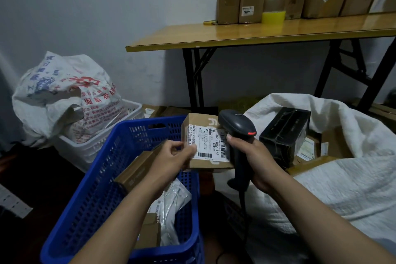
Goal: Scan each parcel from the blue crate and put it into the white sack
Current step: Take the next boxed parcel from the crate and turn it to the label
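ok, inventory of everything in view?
held parcel: 1, brown, white-labelled, over crate's far corner
scanner: 1, black, at parcel's right edge
blue crate: 1, blue, lower left
crate parcels: several, brown and white, inside crate
white sack: 1, white, right
black box: 1, black, in sack
printed bag: 1, white, in basket, left
table: 1, yellow top, rear
cartons: several, brown, on table
left hand: grips held parcel
right hand: grips scanner
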